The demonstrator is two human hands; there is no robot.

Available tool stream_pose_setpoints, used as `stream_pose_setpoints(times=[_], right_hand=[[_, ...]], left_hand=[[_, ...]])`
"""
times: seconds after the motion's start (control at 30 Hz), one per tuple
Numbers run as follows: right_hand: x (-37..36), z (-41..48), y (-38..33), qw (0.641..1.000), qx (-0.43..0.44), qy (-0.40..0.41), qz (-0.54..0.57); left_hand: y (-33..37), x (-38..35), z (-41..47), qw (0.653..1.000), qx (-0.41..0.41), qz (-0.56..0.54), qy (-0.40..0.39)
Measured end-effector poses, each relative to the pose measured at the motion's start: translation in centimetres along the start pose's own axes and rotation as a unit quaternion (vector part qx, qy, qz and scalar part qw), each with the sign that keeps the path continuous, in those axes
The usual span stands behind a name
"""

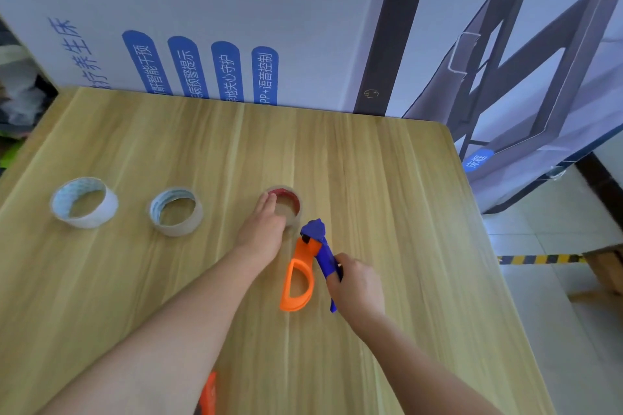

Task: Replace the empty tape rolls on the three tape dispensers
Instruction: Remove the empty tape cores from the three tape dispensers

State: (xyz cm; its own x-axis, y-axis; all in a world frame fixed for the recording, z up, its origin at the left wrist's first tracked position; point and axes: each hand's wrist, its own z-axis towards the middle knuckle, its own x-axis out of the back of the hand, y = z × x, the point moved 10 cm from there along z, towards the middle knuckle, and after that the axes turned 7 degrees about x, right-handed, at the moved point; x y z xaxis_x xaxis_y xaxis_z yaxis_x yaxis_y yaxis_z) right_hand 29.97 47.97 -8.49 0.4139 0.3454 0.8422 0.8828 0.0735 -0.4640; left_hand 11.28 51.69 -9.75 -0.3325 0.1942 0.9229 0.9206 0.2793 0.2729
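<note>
An orange and blue tape dispenser [303,274] lies on the wooden table [387,195], its orange D-shaped hub bare. My right hand [355,286] grips its blue handle. My left hand [266,226] rests on the near left rim of a clear tape roll with a red core [291,200], fingers over its edge; whether they curl round the roll is hidden. Two more clear tape rolls with blue-printed cores stand to the left, one [176,211] in the middle and one [84,202] at the far left.
An orange piece of another dispenser [209,394] shows at the bottom edge under my left forearm. A printed board [236,27] stands along the table's far edge. The table's right edge drops to a tiled floor [573,280] with a yellow-black striped line.
</note>
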Motion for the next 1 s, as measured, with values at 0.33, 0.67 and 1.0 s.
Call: stream_pose_setpoints(times=[0.33,0.67,1.0], right_hand=[[0.2,-2.3,-1.1,0.999,0.037,-0.001,0.008],[-1.4,-11.7,0.8,0.996,0.090,-0.018,-0.001],[-4.0,-19.3,3.0,0.991,0.095,-0.091,0.017]], left_hand=[[0.5,0.7,-6.8,0.991,0.031,-0.120,0.050],[0.5,-5.4,-19.9,0.954,0.118,-0.269,-0.054],[1.4,-8.3,-27.0,0.980,0.127,-0.150,-0.013]])
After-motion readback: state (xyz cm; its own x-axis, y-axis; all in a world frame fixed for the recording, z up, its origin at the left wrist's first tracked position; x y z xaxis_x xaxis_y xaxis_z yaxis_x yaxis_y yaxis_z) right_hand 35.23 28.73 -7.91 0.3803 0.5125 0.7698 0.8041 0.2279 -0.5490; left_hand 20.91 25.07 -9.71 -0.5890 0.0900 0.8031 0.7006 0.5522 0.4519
